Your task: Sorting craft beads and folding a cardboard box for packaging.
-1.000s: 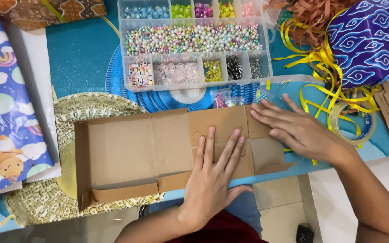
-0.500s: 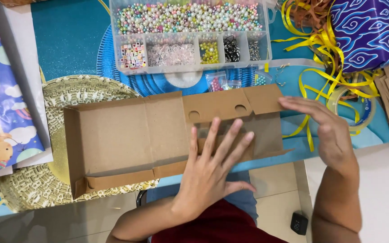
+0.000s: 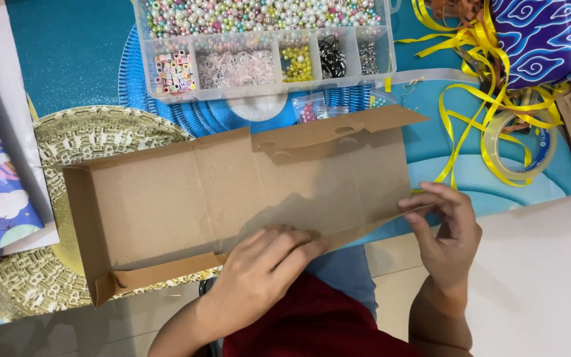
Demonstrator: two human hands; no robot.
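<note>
I have one flat brown cardboard box blank (image 3: 232,198) lying across the middle of the bench, its long side running along the near edge and partly overhanging it above my lap. My left hand (image 3: 266,264) lies palm down on the near long flap of the cardboard, fingers curled and close together, pressing it rather than gripping it. My right hand (image 3: 447,235) pinches the near right corner of the same cardboard between thumb and fingertips, so that hand is closed narrowly on the sheet. The far flap stands up a little and shows two slots. Beyond it, toward the far edge of the bench, sits one clear plastic bead organiser (image 3: 266,49): I count one long compartment of pastel pearl beads and five small compartments in the row in front of it, with letter cubes, pale pink beads, yellow beads, dark clasps and silvery bits. Two small clear zip bags (image 3: 318,106) lie between the organiser and the cardboard. Under the left end of the cardboard is one round gold placemat (image 3: 28,277). Toward the right edge lie one roll of clear tape (image 3: 520,149), a tangle of yellow ribbon (image 3: 470,73), and one blue patterned cloth (image 3: 543,36) at the far right corner.
</note>
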